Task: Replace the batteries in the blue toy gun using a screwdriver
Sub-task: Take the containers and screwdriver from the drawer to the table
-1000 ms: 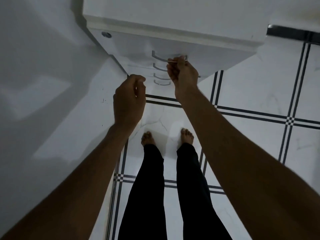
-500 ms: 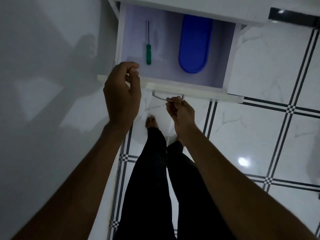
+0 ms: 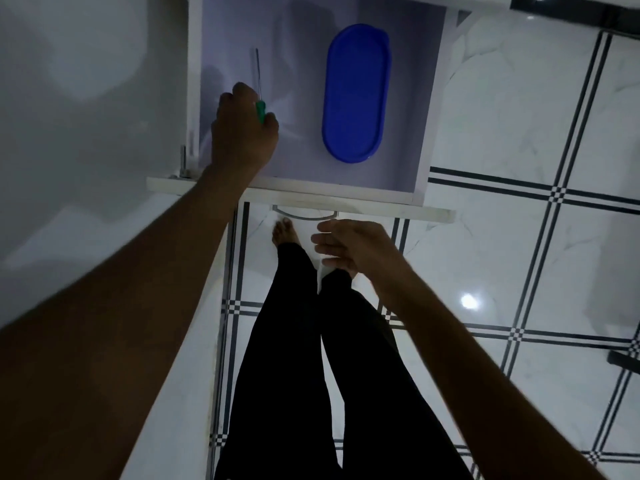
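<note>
A white drawer [image 3: 346, 199] stands pulled out in front of me. Inside it on the left lies a screwdriver [image 3: 259, 88] with a green handle and a thin metal shaft pointing away from me. My left hand [image 3: 242, 129] is inside the drawer, its fingers closed around the green handle. A blue oval container with a lid [image 3: 356, 93] lies to the right of it. My right hand [image 3: 349, 245] hovers below the drawer's metal handle [image 3: 304, 213], fingers apart and holding nothing. No toy gun or batteries are in view.
A white wall or cabinet side [image 3: 86, 133] runs along the left. The floor [image 3: 519, 133] is white tile with black line patterns. My legs in black trousers and bare feet [image 3: 285, 233] stand just under the drawer front.
The drawer came out from shut to fully open. My left hand left the drawer's edge and reached in onto the screwdriver. My right hand let go of the drawer handle and dropped below it.
</note>
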Tool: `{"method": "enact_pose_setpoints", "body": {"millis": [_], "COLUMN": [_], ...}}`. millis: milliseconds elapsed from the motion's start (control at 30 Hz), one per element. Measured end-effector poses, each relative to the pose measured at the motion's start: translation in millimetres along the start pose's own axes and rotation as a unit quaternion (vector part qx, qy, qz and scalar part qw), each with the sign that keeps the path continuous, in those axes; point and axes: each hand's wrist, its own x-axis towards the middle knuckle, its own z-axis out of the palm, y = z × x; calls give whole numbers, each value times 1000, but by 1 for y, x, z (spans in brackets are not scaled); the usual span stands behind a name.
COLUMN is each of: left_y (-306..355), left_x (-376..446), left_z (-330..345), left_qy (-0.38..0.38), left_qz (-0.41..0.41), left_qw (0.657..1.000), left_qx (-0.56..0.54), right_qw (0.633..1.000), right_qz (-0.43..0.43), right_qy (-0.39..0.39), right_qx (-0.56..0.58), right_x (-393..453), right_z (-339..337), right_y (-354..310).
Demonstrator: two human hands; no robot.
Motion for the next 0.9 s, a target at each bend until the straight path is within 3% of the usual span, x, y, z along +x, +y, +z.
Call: {"method": "enact_pose_setpoints", "body": {"millis": [67,100,200,267,467,633,800,900], "left_y": [1,0,-5,-7,-5,3,11,8], "left_x": [12,18,34,40,42,15,-50,-83], "left_z": [3,5,12,16,21,0,-49,-70], "left_qy": [-27,-38,-58,-54,-27,10,82,100], "left_qz": [-13,-14,-5,5,3,0,-28,-42], "left_qw": [999,998,996,996,999,993,974,966], "left_qx": [27,41,67,74,29,-114,-208,-235], "right_qw": [994,989,942,923,932,946,963,963], "right_qz": [-72,-117,-238,-247,-176,-182,-160,-196], "right_qy": [-27,-2,173,234,286,263,201,156], "right_qx": [-72,-90,-160,-182,-133,-45,-82,-94], "right_x": [-19,-20,16,55,142,150,120,67], "right_z": [-15,-21,-29,-28,-23,-23,-15,-13], "right_y": [-28,-41,-72,-82,-82,-92,-108,-111]}}
